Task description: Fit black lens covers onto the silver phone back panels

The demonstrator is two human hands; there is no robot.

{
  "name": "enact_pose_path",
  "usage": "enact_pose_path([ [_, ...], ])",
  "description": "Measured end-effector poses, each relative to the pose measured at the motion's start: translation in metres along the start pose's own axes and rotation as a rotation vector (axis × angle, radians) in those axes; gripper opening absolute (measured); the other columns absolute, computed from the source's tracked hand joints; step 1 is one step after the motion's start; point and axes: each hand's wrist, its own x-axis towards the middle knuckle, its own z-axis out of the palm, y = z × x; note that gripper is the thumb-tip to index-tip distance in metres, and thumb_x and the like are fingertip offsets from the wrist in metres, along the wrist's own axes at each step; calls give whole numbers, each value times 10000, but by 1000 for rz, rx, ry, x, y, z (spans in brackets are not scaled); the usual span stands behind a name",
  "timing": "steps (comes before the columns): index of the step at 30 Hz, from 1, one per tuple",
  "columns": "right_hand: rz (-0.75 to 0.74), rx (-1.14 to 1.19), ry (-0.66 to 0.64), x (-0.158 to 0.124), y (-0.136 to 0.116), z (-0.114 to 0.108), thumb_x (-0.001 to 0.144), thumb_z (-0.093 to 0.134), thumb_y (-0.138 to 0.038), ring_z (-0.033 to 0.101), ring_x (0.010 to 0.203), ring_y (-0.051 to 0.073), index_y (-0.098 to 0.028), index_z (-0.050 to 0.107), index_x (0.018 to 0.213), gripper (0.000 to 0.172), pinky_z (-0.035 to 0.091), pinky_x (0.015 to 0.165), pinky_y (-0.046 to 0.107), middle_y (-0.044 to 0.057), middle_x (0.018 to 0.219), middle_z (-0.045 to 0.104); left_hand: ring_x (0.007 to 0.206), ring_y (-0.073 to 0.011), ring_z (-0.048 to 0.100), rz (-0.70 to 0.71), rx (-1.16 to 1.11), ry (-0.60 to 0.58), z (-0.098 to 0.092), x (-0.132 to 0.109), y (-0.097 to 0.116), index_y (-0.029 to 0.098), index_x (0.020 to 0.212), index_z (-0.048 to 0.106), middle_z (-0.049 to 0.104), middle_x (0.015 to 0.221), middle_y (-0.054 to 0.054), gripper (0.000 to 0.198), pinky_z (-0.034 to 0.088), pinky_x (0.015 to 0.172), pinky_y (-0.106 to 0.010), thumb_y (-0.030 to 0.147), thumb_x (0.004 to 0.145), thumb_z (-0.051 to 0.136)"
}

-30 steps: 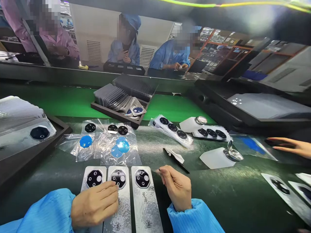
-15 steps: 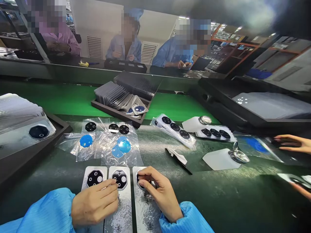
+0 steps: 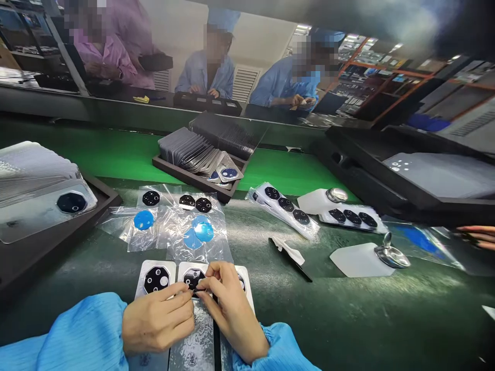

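Three silvery panels lie side by side in front of me, each with a black disc with round holes near its top. The left panel's disc (image 3: 157, 280) is in plain sight. Over the middle panel (image 3: 192, 335), both hands meet at its black disc (image 3: 192, 277). My left hand (image 3: 158, 320) has its fingers closed together, tips at the disc's lower left edge. From the right, my right hand (image 3: 230, 312) pinches with thumb and index at the same disc. Whatever is between the fingertips is too small to tell. The right panel (image 3: 244, 278) is mostly covered by my right hand.
Beyond lie clear films with black and blue discs (image 3: 144, 220), bagged disc strips (image 3: 286, 205), black tweezers with a white wipe (image 3: 289, 253) and two white pump bottles (image 3: 361, 259). Trays of panels (image 3: 104, 203) flank the bench. A co-worker's hand (image 3: 477, 236) is at far right.
My right hand has moved left from the right panel's disc to the middle one. My left hand stays by the middle disc. The co-worker's hands at right have drawn away, and the view has shifted slightly.
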Motion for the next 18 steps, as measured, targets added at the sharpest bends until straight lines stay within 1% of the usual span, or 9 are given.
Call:
enact_pose_path([
  [3,-68,-100,24,-4,4,9,886,476,-50,490,938,220,-190,546,931,163,462,763,346,93,1043,514,907,-212,635,-6,21,8,2,-1,1,93,775,619,665,860,-107,198,516,917,-414,9,877,471],
  [7,-119,-158,34,-7,8,14,883,458,-45,479,954,223,-195,546,929,180,466,777,352,95,1062,514,882,-201,624,-18,25,0,3,-1,2,111,740,600,647,814,-88,227,508,843,-390,10,884,455],
  [10,-153,-206,48,-6,10,18,871,463,-40,487,951,222,-195,559,910,186,467,787,357,93,1051,532,874,-198,617,-23,24,-10,2,0,3,119,723,587,623,768,-75,248,493,834,-379,17,891,437],
  [13,-183,-243,73,-5,11,20,870,477,-53,494,931,219,-195,567,885,169,461,789,362,87,1031,549,872,-196,612,-31,38,-15,1,0,3,120,732,589,626,784,-74,236,482,843,-376,21,891,445],
  [18,-182,-300,102,-5,11,19,896,471,-83,500,944,220,-204,580,899,163,457,794,365,88,1033,564,854,-190,606,-34,38,-23,1,1,4,122,736,591,614,770,-63,234,475,841,-371,25,893,447],
])
